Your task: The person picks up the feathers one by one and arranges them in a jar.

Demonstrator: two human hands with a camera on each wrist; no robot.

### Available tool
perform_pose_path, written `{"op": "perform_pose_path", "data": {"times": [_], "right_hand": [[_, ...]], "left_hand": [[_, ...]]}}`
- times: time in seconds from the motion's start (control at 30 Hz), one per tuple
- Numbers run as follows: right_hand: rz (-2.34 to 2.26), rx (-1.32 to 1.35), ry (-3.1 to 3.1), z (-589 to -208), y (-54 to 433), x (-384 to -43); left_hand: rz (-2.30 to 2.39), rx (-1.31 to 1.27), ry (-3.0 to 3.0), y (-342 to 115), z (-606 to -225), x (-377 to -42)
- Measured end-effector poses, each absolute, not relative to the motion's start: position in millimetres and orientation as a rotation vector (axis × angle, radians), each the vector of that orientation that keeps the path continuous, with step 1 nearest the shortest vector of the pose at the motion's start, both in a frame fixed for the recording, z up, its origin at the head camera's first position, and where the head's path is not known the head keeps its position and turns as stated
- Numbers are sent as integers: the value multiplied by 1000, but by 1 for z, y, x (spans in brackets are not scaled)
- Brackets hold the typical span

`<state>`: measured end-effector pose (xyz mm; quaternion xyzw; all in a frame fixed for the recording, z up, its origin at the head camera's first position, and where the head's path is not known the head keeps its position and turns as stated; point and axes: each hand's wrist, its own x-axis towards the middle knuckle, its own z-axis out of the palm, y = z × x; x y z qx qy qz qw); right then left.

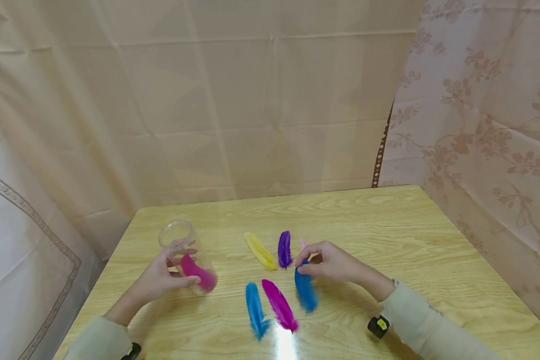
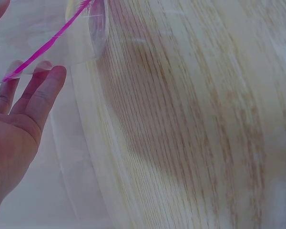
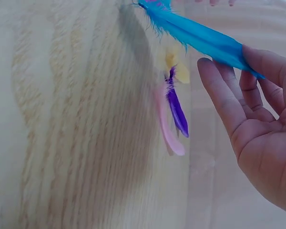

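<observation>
The right hand [image 1: 335, 263] pinches a blue feather [image 1: 305, 291] by its smooth tip above the table [image 1: 369, 220]; the left hand [image 1: 159, 280] grips a clear jar [image 1: 204, 261] containing a magenta feather [image 1: 197, 272]. Probably light, soft and easily ruffled, the blue feather suits gentle pinching along its shaft.

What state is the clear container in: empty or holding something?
Not empty: the clear container has a magenta feather inside, visible through its wall.
</observation>
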<state>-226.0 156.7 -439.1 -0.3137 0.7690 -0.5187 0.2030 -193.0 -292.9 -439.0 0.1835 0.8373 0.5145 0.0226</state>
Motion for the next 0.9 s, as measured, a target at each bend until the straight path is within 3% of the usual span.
{"op": "perform_pose_path", "data": {"times": [0.9], "right_hand": [[-1649, -711, 1942, -426, 144, -226]], "left_hand": [[1644, 580, 2550, -292, -438, -191]]}}
